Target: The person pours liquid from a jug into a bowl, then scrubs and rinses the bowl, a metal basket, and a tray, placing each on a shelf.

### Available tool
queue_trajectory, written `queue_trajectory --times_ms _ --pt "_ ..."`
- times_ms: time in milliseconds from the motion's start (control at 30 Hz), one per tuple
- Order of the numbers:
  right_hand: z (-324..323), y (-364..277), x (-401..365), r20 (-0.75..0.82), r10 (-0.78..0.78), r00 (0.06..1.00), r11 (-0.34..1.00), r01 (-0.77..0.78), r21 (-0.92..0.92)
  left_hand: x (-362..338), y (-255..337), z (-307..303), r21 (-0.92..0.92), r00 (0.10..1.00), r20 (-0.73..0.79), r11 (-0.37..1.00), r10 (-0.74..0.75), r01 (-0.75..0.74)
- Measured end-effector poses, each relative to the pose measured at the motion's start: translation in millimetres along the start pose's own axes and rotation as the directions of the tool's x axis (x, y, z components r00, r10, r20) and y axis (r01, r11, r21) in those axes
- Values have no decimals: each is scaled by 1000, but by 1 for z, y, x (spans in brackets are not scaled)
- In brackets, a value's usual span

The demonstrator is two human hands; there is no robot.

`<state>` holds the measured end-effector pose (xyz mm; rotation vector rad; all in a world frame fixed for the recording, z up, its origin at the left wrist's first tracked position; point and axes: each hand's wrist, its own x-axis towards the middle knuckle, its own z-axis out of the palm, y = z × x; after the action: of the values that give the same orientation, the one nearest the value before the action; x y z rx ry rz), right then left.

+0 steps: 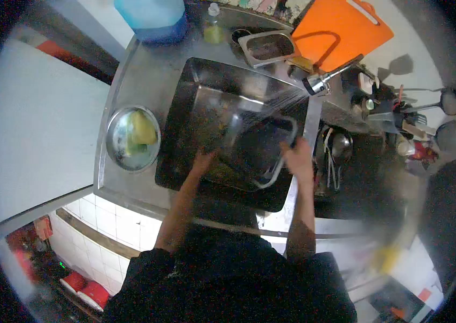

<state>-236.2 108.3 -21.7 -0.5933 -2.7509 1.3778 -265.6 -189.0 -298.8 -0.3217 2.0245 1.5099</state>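
Note:
A rectangular metal food pan [265, 141] is in the steel sink [177, 156], and water sprays into it from the tap [318, 83]. My right hand [299, 156] grips the pan's pale rim on the right side. At the opposite side, my left hand [204, 161] closes on the pan's edge, its fingers dim and blurred. Bits of yellowish residue show in the sink near the left hand. On the counter left of the sink stands a round metal bowl [114, 145] with yellow-green sponges [142, 132] in it.
Behind the sink are a blue container [158, 24], a bottle of yellow liquid [214, 31], a small steel pan [268, 47] and an orange cutting board [341, 32]. Ladles and other utensils [338, 148] lie right of the sink. More utensils hang at the far right.

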Motion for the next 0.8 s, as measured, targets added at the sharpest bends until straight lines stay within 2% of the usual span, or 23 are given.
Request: queue_trajectory --times_ms 33,67,100,133,167,200,233,267,300,367,400,433,467,500,567,600,633,667,700,767,800 --pt "-7 19 11 4 -16 1000 981 15 196 15 8 6 -190 992 76 975 -99 112" --pt "-10 12 11 4 -25 1000 983 24 183 26 17 16 -365 969 172 902 -177 230" --pt "-16 2 8 11 138 990 952 -136 275 26 37 27 -380 971 172 898 -168 223" --pt "-19 -5 7 34 298 954 885 -289 365 19 69 35 -568 971 208 793 -120 220" --pt "-16 3 9 34 290 957 891 -282 356 15 89 41 -726 970 234 651 -67 221" --pt "-7 22 11 79 290 954 912 -300 278 19 91 46 -732 970 234 645 -65 220" --pt "2 42 12 121 297 947 928 -316 199 23 90 51 -641 985 168 754 -47 145" --pt "15 52 10 -109 -17 994 993 4 -116 24 89 57 -532 994 105 843 -23 75" --pt "25 34 11 -108 -19 994 992 6 -123 24 92 60 -538 994 107 839 -22 77" --pt "45 -12 12 -425 -32 905 974 124 190 18 98 63 -754 993 107 647 -53 115" --pt "56 -10 14 -213 -246 946 938 177 -299 6 117 61 -753 993 106 648 -51 114" --pt "67 2 15 80 -321 944 663 284 -693 -16 145 55 -799 996 53 595 -78 89" --pt "84 30 20 171 -388 905 681 407 -609 -30 158 52 -838 994 4 542 -111 64" --pt "93 30 28 168 -385 908 683 402 -610 -27 152 53 -836 994 8 545 -112 68" --pt "121 16 51 -117 -331 936 836 233 -497 -13 137 58 -794 999 -2 608 -37 21" --pt "135 9 58 -80 -389 918 816 303 -492 -15 142 57 -796 999 -3 606 -33 17" --pt "145 -3 63 -42 -443 895 794 370 -482 -18 146 54 -750 1000 -6 661 -25 12" --pt "145 -11 68 162 -537 828 705 546 -452 -23 148 51 -698 1000 -6 716 -20 10" --pt "139 -18 77 276 -622 733 558 662 -500 -22 140 49 -696 1000 -5 718 -21 12" --pt "145 -20 97 -67 -549 833 795 496 -349 -17 118 44 -407 1000 -20 913 11 -18" --pt "154 -12 100 -68 -551 832 795 498 -347 -15 116 44 -406 1000 -23 914 13 -21"
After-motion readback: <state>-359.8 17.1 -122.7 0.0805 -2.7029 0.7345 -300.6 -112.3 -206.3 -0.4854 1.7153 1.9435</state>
